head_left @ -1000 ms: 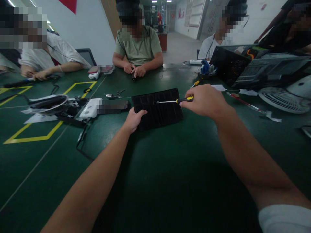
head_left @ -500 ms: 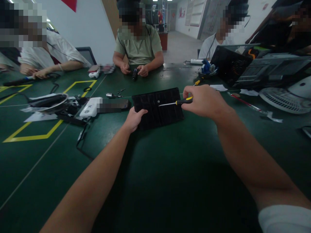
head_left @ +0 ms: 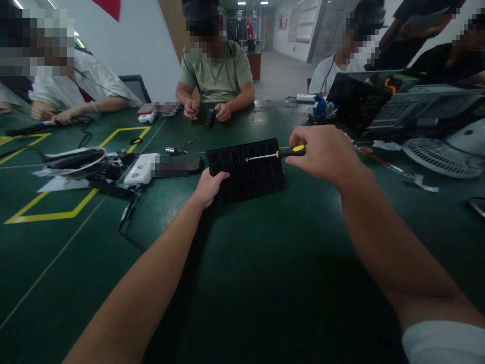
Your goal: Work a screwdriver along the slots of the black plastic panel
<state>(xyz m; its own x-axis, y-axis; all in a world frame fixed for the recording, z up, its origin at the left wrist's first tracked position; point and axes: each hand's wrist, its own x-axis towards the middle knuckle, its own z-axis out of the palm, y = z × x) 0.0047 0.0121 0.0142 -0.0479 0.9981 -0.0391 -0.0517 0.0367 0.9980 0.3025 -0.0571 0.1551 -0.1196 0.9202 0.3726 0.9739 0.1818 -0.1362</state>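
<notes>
A flat black ribbed panel (head_left: 246, 169) lies on the green table (head_left: 242, 263) in front of me. My left hand (head_left: 209, 186) grips its near left corner, thumb on top. My right hand (head_left: 322, 151) is closed round a screwdriver (head_left: 275, 153) with a black and yellow handle. Its metal shaft points left, with the tip over the middle of the panel.
A white device (head_left: 141, 168), a dark phone (head_left: 178, 166), cables and parts lie at the left inside yellow tape lines (head_left: 81, 202). Black electronics (head_left: 413, 108) and a white fan grille (head_left: 441, 156) crowd the right. Other people sit around the table; one opposite handles a small black object (head_left: 210, 117).
My right hand lifted slightly and the screwdriver tip shifted a little up the panel. The person opposite moved their hands apart.
</notes>
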